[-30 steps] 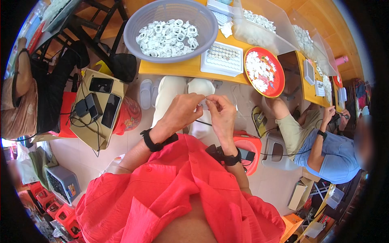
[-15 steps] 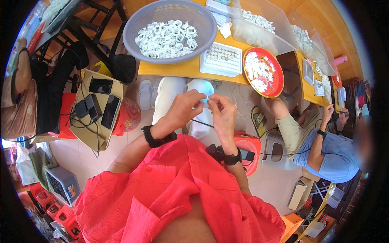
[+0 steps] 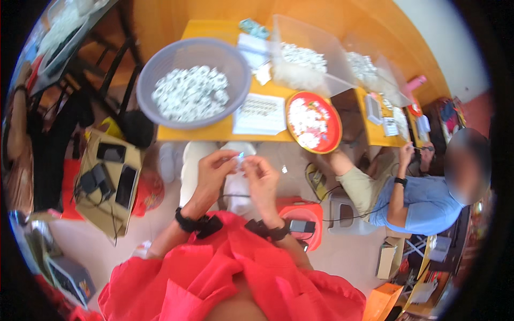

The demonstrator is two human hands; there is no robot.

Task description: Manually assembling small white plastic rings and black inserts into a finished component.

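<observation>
My left hand [image 3: 213, 172] and my right hand [image 3: 261, 177] meet above my lap, fingers pinched toward each other. Between the fingertips is a small whitish-blue piece [image 3: 240, 158], too small and blurred to name. Both hands appear closed on it. A small white piece [image 3: 284, 169] shows to the right of my right hand; whether it lies on the floor or is in the air, I cannot tell. Beyond the hands, a grey basket [image 3: 145, 109] holds many white ring-shaped parts [image 3: 190, 95], a white tray [image 3: 245, 127] carries rows of small round pieces, and a red round tray [image 3: 333, 131] bears white parts.
Clear plastic bins [image 3: 340, 83] of white parts stand at the back of the yellow table [image 3: 182, 135]. A red stool [image 3: 316, 211] with a device is at my right. A cardboard box [image 3: 110, 214] with phones stands left. One person [image 3: 423, 200] sits right, another far left.
The view has tilted up and shifted, so the table sits lower and further left. My hands stay together at the fingertips. A small white piece now shows beside my right hand.
</observation>
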